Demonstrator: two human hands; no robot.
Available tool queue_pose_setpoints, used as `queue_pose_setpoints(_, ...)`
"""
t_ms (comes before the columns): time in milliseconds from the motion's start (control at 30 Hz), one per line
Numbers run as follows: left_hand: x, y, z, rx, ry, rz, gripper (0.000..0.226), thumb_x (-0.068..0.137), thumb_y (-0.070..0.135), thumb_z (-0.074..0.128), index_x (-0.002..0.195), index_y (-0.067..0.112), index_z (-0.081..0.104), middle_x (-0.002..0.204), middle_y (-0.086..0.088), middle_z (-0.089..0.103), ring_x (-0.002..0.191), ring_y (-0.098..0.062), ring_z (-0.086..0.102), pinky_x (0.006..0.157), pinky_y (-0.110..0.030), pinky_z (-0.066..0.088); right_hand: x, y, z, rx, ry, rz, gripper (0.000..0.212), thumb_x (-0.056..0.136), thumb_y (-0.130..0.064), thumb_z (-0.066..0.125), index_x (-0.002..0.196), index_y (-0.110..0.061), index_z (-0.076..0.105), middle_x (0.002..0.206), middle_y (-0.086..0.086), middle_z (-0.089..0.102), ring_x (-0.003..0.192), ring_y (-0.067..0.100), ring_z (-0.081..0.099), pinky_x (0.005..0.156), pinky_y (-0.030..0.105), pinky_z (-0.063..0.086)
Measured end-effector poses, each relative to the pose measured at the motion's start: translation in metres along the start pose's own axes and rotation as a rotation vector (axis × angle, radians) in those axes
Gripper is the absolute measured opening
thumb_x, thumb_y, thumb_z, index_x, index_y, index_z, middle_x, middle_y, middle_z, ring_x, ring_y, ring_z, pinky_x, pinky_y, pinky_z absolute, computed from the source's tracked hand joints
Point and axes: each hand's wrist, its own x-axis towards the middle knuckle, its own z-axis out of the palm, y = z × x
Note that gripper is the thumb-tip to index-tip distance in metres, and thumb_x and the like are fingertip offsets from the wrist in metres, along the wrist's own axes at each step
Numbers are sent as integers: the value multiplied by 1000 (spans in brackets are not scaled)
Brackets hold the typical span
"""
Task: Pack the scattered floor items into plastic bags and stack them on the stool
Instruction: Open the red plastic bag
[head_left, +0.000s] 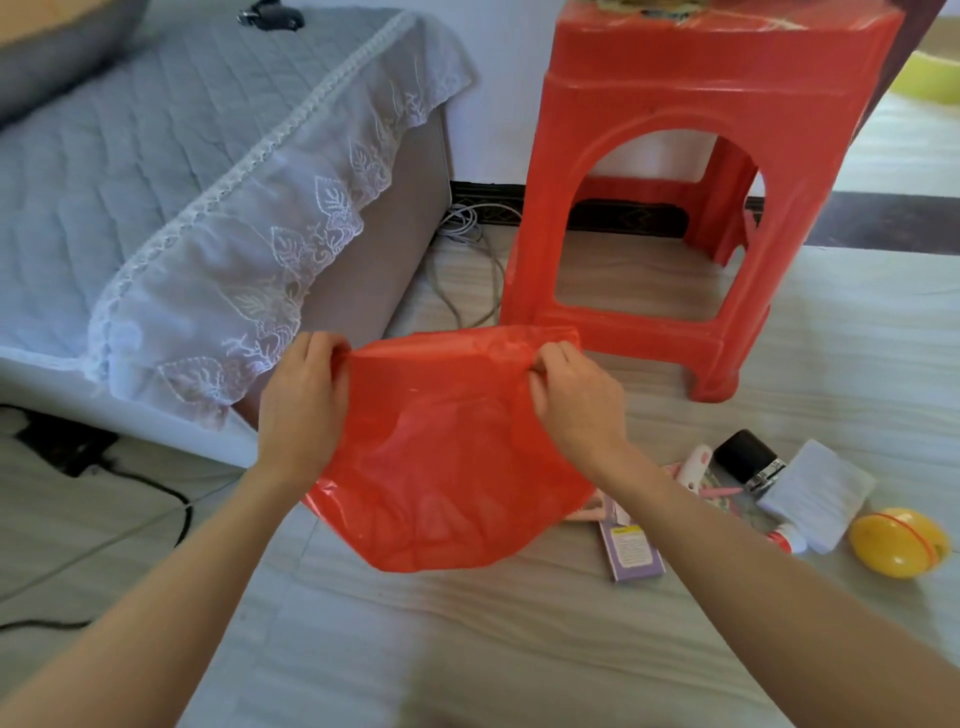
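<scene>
Bag (441, 457), red plastic, is held up at the centre of the view, above the floor (467, 649). Its top edge is pinched at 10 o'clock by the left hand (301, 400) and at 2 o'clock by the right hand (576, 400), fingers curled round the film on both sides; the bag hangs slack below them.

Pale, wood-grained boards make up the floor. At 4 o'clock the loose items are gathered: a purple box (631, 551) partly hidden by the right forearm, a pink-and-white item (693, 465), a black jar (745, 457), a white cloth (815, 493) over a small tube (787, 539), and a yellow egg (898, 543) furthest right.

At 9 o'clock a black cable (156, 491) runs across the boards. At 10 o'clock a bed (130, 171) is seen, covered by a grey quilt with a white lace skirt (249, 291).

At 1 o'clock the red stool (691, 104) stands just behind the bag, with wrapped things on its seat cut off by the frame. Behind it a white wall (498, 114) with a dark skirting is seen, and pale cords (462, 223) lie at 12 o'clock.
</scene>
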Motion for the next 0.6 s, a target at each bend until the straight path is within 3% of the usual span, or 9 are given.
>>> queue_pose_setpoints(100,10,-3,9,-62,28,-5,15,89,4,50,102,0,54,102,-18,56,89,-36,55,76,-44,43,2,1,3,50,-4,51,7,82,-14,57,82,-7,56,84,11,60,68,34,60,49,31,37)
queue_pose_setpoints(200,7,-8,24,-68,19,11,14,86,1,50,99,-1,55,99,-20,56,88,-37,56,75,-45,44,1,8,15,153,-165,171,11,88,-15,53,94,-6,55,100,13,56,87,36,56,69,41,42)
queue_pose_setpoints(267,-1,-14,33,-33,-18,25,15,84,5,49,97,0,57,96,-20,56,84,-40,57,71,-48,45,-3,14,26,223,-244,220,10,87,-13,54,94,-6,56,100,13,57,91,33,56,77,39,41)
queue_pose_setpoints(433,-14,-22,38,-7,-64,14,15,80,1,59,95,1,61,92,-21,58,79,-41,59,68,-47,48,-11,22,36,325,-324,318,7,83,-11,60,88,-6,61,94,12,63,88,26,59,78,29,40)
queue_pose_setpoints(600,-25,-16,22,-38,19,-48,12,83,5,59,95,4,62,91,-16,61,78,-36,60,68,-44,48,-22,14,24,375,-260,269,3,82,-14,63,84,-12,61,88,5,65,79,18,58,76,30,42)
